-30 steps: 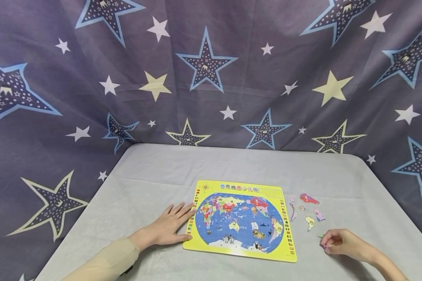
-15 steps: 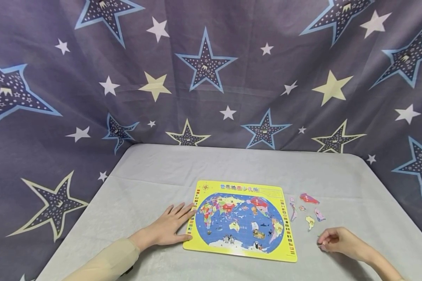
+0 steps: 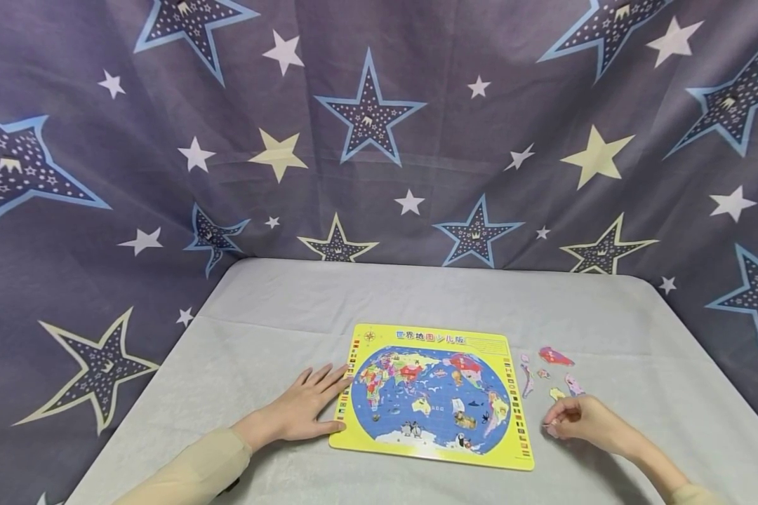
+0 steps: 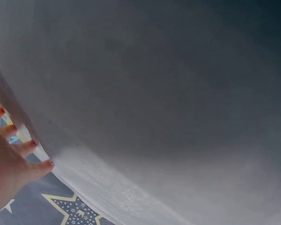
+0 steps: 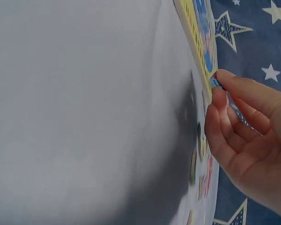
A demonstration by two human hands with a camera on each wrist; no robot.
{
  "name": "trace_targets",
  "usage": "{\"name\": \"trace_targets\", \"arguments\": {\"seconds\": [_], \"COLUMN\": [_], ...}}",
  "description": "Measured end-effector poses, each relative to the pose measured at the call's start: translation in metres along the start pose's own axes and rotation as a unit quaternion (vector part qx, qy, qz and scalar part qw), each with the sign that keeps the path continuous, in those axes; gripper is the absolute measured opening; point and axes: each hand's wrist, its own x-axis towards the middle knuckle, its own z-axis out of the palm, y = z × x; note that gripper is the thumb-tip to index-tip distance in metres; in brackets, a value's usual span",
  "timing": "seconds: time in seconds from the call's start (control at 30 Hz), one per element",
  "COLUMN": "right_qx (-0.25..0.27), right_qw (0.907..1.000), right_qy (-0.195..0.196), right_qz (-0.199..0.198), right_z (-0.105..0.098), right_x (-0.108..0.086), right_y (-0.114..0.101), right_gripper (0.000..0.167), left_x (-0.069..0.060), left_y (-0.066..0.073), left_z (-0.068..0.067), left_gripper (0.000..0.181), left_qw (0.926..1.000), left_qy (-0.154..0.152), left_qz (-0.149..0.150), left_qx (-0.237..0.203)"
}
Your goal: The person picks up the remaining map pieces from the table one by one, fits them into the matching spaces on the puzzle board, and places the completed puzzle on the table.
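Note:
A yellow-bordered world map puzzle board (image 3: 432,455) lies flat on the table. My left hand (image 3: 309,407) rests with spread fingers on the cloth, its fingertips touching the board's left edge. Just right of the board, my right hand (image 3: 584,421) pinches a small puzzle piece (image 5: 215,81) between thumb and forefinger. Blue and red show on that piece in the right wrist view; most of it is hidden by the fingertips. Beyond the right hand lie loose pieces: a red one (image 3: 556,356), a pink one (image 3: 573,384) and a yellow one (image 3: 556,394) partly covered by the hand.
A narrow purple piece (image 3: 528,382) and a small round piece (image 3: 543,374) lie near the board's right edge. Grey cloth covers the table (image 3: 290,301). Behind it hangs a dark star-patterned curtain (image 3: 379,189).
My right hand has moved left and slightly away from me, toward the board, with the puzzle piece pinched in it. The left hand and the board have stayed in place.

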Motion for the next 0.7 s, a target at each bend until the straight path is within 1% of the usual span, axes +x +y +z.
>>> {"name": "trace_targets", "arguments": {"seconds": [0.17,0.4,0.53,0.7], "right_qx": [0.010,0.022,0.012,-0.002], "right_qw": [0.9999,0.9991,0.9991,0.9994], "right_qy": [-0.005,-0.010,-0.005,-0.002], "right_qz": [-0.008,-0.036,-0.040,-0.035], "right_z": [0.007,0.015,0.020,0.026], "right_x": [0.012,0.026,0.034,0.042], "right_y": [-0.008,-0.017,-0.022,-0.030], "right_gripper": [0.015,0.017,0.017,0.014], "left_x": [0.000,0.000,0.000,0.000], "left_y": [0.000,0.000,0.000,0.000], "left_z": [0.000,0.001,0.001,0.000], "left_gripper": [0.078,0.078,0.078,0.078], "left_qw": [1.0000,1.0000,1.0000,1.0000], "left_qy": [0.001,0.001,-0.001,-0.003], "left_qz": [-0.001,-0.001,-0.001,-0.001], "left_qx": [0.001,0.004,0.003,0.004]}}
